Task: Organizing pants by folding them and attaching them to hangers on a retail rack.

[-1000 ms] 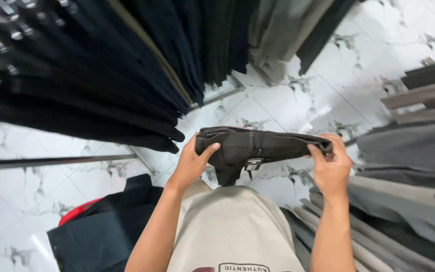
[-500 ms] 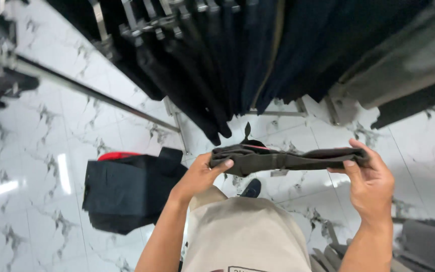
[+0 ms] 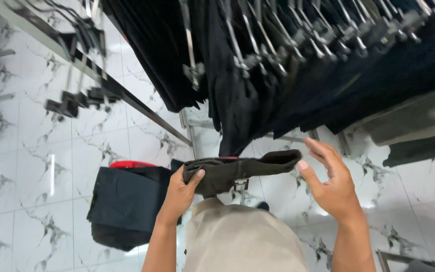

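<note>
Left hand (image 3: pixel 179 194) is clamped on one end of the folded dark olive trousers (image 3: pixel 240 168), held level in front of the torso, below the rack of dark hanging garments (image 3: pixel 278 65). Small metal clip tag (image 3: pixel 241 184) hangs from their lower edge. Right hand (image 3: pixel 331 184) is open, fingers spread, just beside the far end, not gripping. A stack of black folded clothes (image 3: pixel 127 206) with a red rim sits on the marble-tile floor (image 3: pixel 36 176), lower left.

One view only: head cam, worn up top, looking steeply down past the wearer's chest to the white marble-tile floor (image 3: pixel 36 166). Close range, both forearms enter from the bottom edge. Rack of hung dark trousers (image 3: pixel 288 65) fills the upper frame (no 2nd view to overlap).
</note>
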